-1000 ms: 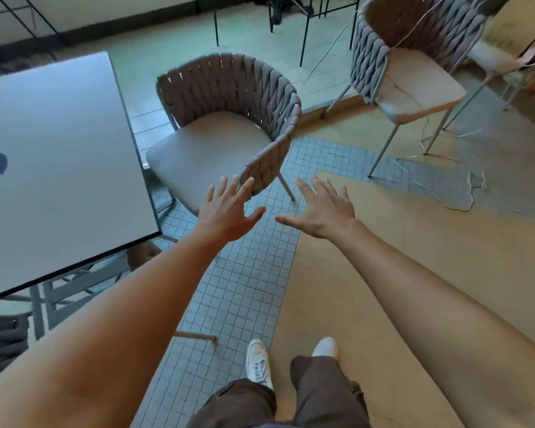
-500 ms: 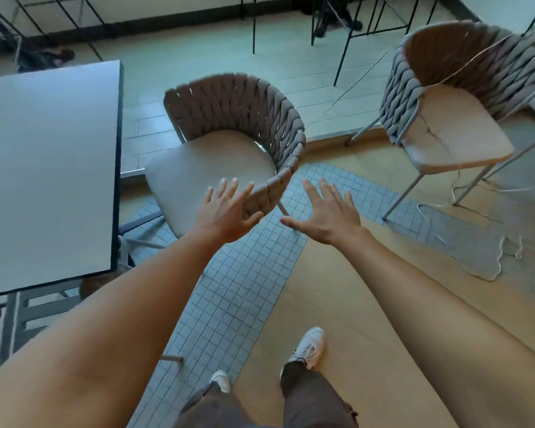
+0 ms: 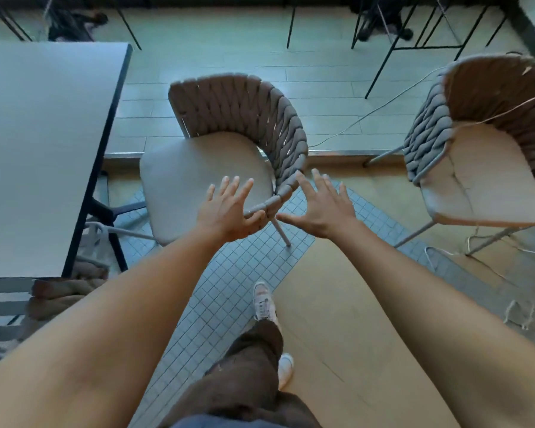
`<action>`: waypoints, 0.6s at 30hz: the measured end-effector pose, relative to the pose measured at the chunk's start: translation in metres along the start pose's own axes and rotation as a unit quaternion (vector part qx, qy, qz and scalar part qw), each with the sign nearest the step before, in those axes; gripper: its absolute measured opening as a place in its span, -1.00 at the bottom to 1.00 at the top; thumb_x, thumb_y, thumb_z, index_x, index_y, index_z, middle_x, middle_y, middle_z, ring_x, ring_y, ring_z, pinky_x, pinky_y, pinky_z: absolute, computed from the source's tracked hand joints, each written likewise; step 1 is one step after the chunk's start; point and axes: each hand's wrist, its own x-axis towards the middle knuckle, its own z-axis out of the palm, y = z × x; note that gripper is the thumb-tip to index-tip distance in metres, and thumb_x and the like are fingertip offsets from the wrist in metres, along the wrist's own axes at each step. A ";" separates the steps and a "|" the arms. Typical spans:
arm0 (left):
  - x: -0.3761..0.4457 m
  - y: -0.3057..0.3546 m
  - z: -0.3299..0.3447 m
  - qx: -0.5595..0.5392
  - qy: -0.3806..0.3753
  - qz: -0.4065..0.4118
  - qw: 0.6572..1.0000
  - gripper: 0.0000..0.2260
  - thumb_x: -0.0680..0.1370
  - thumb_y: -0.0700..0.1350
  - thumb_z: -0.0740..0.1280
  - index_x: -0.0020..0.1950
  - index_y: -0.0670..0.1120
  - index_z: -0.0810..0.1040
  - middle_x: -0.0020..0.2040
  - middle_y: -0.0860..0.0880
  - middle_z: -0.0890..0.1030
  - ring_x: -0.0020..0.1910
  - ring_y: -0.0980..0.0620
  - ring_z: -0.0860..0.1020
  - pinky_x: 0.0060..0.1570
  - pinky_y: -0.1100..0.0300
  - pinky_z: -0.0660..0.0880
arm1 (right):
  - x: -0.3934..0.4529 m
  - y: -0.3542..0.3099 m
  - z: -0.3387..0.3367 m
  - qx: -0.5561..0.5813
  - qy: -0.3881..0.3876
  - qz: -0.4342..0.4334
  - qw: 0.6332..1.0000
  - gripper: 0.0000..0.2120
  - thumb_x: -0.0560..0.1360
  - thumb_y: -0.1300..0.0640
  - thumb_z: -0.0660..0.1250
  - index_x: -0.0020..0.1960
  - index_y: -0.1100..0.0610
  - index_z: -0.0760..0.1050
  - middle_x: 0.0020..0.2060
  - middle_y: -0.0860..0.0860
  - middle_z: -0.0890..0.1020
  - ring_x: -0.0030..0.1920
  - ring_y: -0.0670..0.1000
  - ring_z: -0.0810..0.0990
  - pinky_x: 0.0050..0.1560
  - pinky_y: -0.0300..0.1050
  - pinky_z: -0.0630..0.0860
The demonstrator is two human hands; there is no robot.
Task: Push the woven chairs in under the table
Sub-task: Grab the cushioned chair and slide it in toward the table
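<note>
A woven chair (image 3: 247, 115) with a grey seat cushion stands just right of the grey table (image 3: 44, 143), its seat facing the table. My left hand (image 3: 226, 208) is spread open over the near end of its woven armrest, the thumb at the rim. My right hand (image 3: 322, 205) is open just right of that armrest, fingertips close to the weave. A second woven chair (image 3: 430, 140) with a tan cushion stands farther right, apart from the table.
Black metal legs of other furniture (image 3: 380, 57) stand along the far wall. A thin cord (image 3: 362, 118) runs across the floor between the chairs, with loose cords (image 3: 439, 257) beside the right chair. My feet (image 3: 264, 301) are on the small-tiled strip.
I have stepped closer to the near chair. Both open hands have moved forward to its near armrest, the left over its end, the right beside it.
</note>
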 end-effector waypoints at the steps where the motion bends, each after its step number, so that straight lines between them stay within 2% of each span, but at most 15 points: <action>1: 0.012 0.000 0.003 -0.004 0.001 -0.010 1.000 -0.25 0.58 0.41 0.03 0.67 0.08 -0.02 0.66 -0.09 0.10 0.64 -0.11 0.00 0.58 -0.15 -0.01 | 0.014 0.006 -0.003 -0.005 -0.005 -0.006 1.000 0.06 0.33 -0.67 0.04 0.65 -0.14 -0.14 0.65 0.11 -0.04 0.63 0.17 -0.04 0.56 0.33 -0.08; 6: 0.063 0.005 0.017 -0.024 0.001 -0.042 0.999 -0.21 0.51 0.45 -0.02 0.66 0.10 0.02 0.65 -0.06 0.15 0.64 -0.08 0.02 0.58 -0.12 0.01 | 0.076 0.028 -0.016 -0.015 -0.032 -0.033 0.999 0.08 0.32 -0.68 0.05 0.65 -0.12 -0.10 0.65 0.10 -0.02 0.63 0.16 -0.04 0.56 0.32 -0.11; 12: 0.126 0.004 0.013 -0.045 -0.023 -0.064 0.997 -0.24 0.56 0.41 0.06 0.66 0.08 0.00 0.66 -0.09 0.12 0.64 -0.09 0.00 0.58 -0.14 0.00 | 0.146 0.045 -0.031 -0.020 -0.057 -0.062 0.996 0.07 0.34 -0.66 0.07 0.66 -0.11 -0.10 0.65 0.09 -0.04 0.63 0.15 -0.06 0.56 0.30 -0.13; 18: 0.152 0.007 0.025 -0.073 -0.035 -0.111 0.991 -0.24 0.56 0.42 0.05 0.66 0.09 0.01 0.65 -0.08 0.14 0.64 -0.09 0.02 0.58 -0.13 0.02 | 0.197 0.057 -0.033 -0.057 -0.093 -0.139 0.984 0.10 0.30 -0.70 0.02 0.66 -0.13 -0.13 0.66 0.08 -0.05 0.63 0.10 -0.09 0.57 0.27 -0.15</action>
